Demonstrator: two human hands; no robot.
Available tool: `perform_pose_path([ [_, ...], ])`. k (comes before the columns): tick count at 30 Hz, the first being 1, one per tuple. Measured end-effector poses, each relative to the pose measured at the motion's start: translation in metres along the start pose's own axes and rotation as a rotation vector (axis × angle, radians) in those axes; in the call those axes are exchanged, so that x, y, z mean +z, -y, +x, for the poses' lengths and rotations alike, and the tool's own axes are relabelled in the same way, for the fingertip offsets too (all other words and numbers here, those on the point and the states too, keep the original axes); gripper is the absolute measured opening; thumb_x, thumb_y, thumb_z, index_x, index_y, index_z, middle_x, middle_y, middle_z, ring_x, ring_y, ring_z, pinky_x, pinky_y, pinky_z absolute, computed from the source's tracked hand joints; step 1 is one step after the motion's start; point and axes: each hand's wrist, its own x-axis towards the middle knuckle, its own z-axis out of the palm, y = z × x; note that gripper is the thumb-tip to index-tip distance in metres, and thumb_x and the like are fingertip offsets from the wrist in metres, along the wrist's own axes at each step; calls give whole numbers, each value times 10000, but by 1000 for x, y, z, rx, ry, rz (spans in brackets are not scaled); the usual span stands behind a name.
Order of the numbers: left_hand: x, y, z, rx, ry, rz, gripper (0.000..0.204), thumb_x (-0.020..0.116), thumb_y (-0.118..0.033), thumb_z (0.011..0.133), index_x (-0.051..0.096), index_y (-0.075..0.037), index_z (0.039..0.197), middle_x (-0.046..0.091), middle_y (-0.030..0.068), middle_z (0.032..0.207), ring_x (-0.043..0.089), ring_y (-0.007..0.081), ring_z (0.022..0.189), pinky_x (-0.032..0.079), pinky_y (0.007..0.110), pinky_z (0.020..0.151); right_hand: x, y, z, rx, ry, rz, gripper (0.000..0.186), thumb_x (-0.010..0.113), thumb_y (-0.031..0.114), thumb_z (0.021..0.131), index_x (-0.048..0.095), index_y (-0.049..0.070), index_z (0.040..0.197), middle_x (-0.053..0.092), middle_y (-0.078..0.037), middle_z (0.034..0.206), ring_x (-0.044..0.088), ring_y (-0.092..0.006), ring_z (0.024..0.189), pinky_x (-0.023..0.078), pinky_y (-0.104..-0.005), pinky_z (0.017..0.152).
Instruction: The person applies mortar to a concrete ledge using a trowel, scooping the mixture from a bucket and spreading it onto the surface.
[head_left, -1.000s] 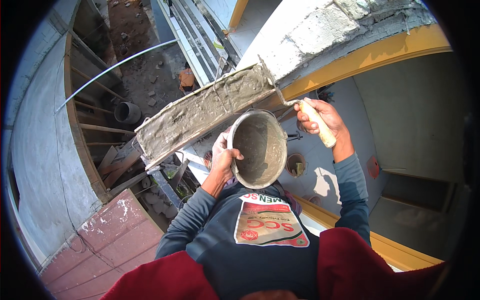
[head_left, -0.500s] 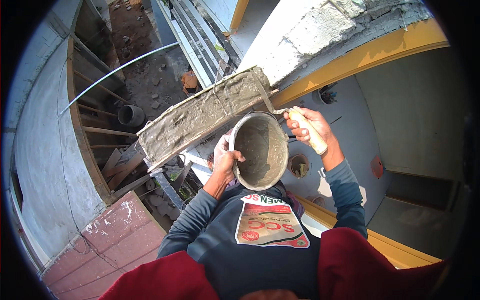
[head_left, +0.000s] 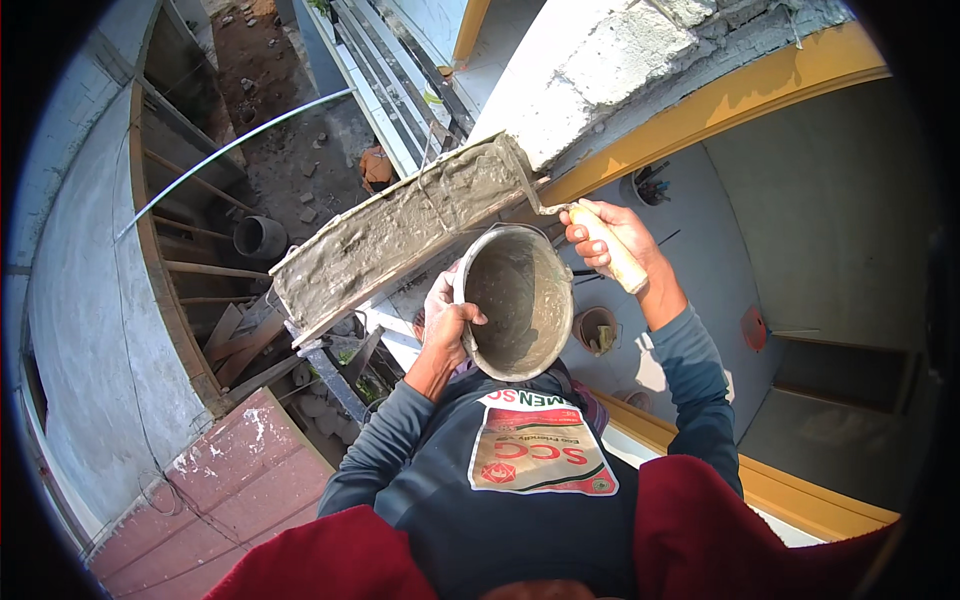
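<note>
My left hand grips the left rim of a grey mortar-stained bucket, thumb over the edge. The bucket tilts so its inside shows, with wet grey mortar clinging to the bottom and walls. In my right hand is a trowel, its pale wooden handle closed in my fingers. The trowel's mortar-coated blade rests at the right end of a long wooden form. Wet, roughly spread mortar fills that form, and a thin wire crosses it near the middle.
Rough white masonry and a yellow frame adjoin the form's right end. Far below lie a tiled floor with a brown bucket, and a dirt yard with a grey bucket. A white pipe arcs at left above a reddish roof.
The trowel blade has shifted slightly at the form's right end, and my right hand has moved a little down and left. My left hand keeps its hold on the bucket.
</note>
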Motion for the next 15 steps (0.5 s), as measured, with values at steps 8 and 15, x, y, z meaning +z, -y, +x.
perform_pose_path([
  [8,7,-6,0,37,-14,-15,572,560,227,498,545,-41,1002,642,93,1077,641,213,896,580,316,690,-1,-15,6,120,79,-29,384,380,318,1088,508,-35,1165,546,-78,857,510,-108,544,463,-224,434],
  [15,-1,2,2,54,-17,42,558,545,222,526,552,-38,1020,648,95,1046,646,206,871,574,303,641,1,-20,11,58,122,-9,374,398,327,1080,522,-15,1166,553,-63,867,528,-98,571,468,-219,461],
])
